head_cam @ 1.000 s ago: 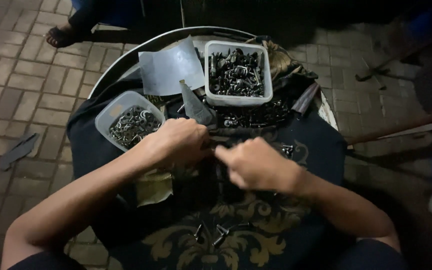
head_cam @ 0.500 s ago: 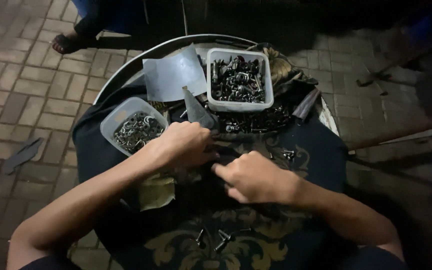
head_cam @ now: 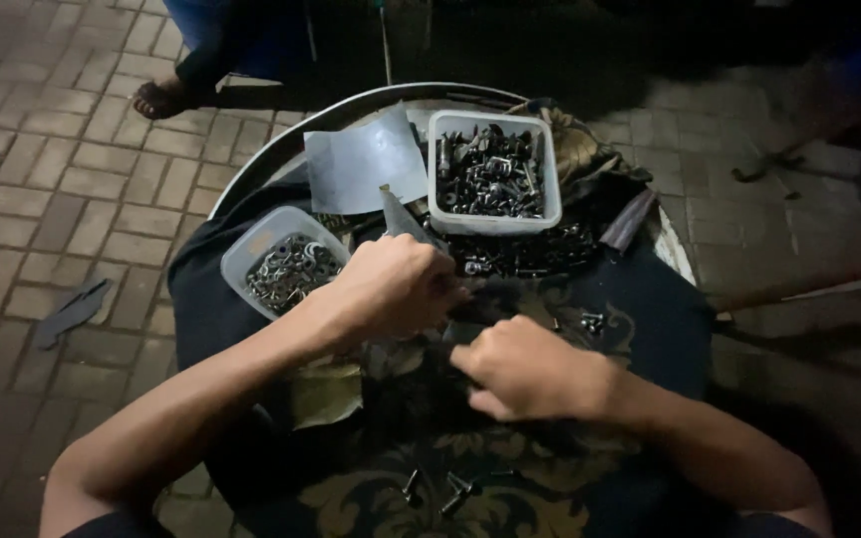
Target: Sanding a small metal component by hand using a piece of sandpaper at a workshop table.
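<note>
The left hand (head_cam: 396,289) and the right hand (head_cam: 525,369) are both closed around a dark thing (head_cam: 485,304). It is too dark to tell what it is. A tub of washers (head_cam: 286,269) sits near.

You have two clear plastic tubs on the dark cloth: a larger rectangular tub (head_cam: 493,171) at the back (full of metal parts), and a smaller tub (head_cam: 284,261) left, apparently holding washers.
</note>
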